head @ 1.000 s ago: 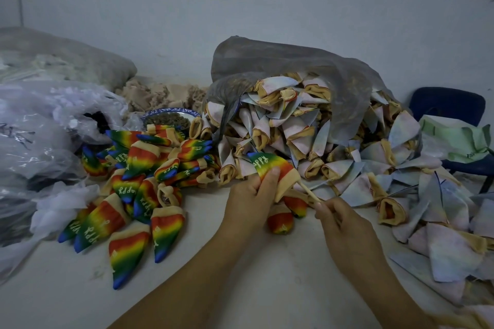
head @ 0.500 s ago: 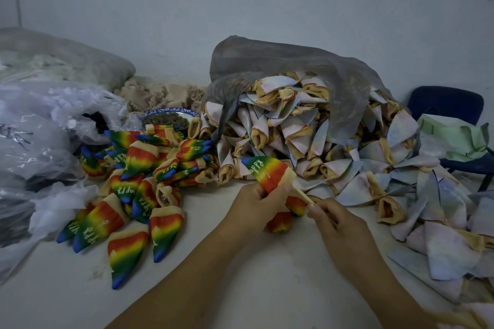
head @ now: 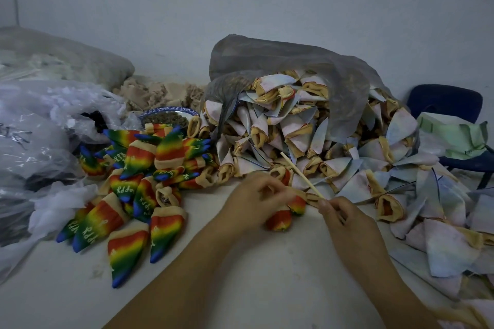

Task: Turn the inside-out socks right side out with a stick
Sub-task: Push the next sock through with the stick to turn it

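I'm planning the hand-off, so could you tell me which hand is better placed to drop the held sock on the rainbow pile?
Likely the left hand: it grips the sock, and the rainbow pile lies on its side. The right hand pinches the stick.

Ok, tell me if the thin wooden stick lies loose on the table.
No, the right hand pinches the thin wooden stick near its lower end.

Counted on the tabletop: one stick (head: 302,173), one bowl (head: 171,109) at eleven o'clock, one grey bag (head: 280,61) at twelve, one blue chair (head: 443,99) at two, roughly twenty rainbow socks (head: 125,246) at nine, pale inside-out socks (head: 294,125) at one beyond counting.
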The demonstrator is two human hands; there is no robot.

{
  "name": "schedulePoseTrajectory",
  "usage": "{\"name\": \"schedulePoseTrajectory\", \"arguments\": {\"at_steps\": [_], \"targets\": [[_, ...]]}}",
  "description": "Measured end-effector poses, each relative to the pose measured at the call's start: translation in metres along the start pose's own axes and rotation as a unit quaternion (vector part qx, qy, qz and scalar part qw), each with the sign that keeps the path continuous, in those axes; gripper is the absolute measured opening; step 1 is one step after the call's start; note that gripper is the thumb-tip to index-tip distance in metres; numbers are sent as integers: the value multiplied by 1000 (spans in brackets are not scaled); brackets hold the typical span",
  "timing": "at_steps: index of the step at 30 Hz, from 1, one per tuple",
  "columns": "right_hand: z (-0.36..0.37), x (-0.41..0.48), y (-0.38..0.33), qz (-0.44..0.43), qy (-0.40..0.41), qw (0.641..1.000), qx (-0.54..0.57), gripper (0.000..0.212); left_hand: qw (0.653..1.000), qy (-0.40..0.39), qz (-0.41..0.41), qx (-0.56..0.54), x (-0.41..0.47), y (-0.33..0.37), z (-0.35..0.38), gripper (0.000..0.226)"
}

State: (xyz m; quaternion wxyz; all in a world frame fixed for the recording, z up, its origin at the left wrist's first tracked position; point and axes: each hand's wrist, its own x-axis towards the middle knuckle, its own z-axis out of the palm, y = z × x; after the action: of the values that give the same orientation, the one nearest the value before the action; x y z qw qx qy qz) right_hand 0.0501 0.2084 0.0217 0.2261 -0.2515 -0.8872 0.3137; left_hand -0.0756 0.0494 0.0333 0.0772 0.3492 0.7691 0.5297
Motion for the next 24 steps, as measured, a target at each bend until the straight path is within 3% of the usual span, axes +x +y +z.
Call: {"name": "schedulePoseTrajectory", "arguments": {"at_steps": [3,5,9,12,14,18,22,24], "targets": [[-1,0,1,7,6,1000,7,30,966,-167,82,181,-4,-15,5,47],[-2,0,2,7,10,1000,16,31,951,-200,74,223,-4,-22,4,59],[-1,0,1,7,0,1000,28,28,983,-102,44,147,-1,-24,7,32],[0,0,-2,-5,-16,999,28,26,995,24,-78,-64,2,-16,4,4],[1,-2,-4,-23,-36,999,22,25,953,88,-151,-247,4,-11,1,10],[3,-5,-6,-66,-74,995,3,23,797,92,-178,-570,5,-8,-6,23],[3,-7,-7,-92,-95,991,-3,24,697,111,-174,-687,7,-15,-15,19],[4,-8,-6,-98,-99,990,-12,26,668,122,-170,-714,8,-17,-17,23]]}}
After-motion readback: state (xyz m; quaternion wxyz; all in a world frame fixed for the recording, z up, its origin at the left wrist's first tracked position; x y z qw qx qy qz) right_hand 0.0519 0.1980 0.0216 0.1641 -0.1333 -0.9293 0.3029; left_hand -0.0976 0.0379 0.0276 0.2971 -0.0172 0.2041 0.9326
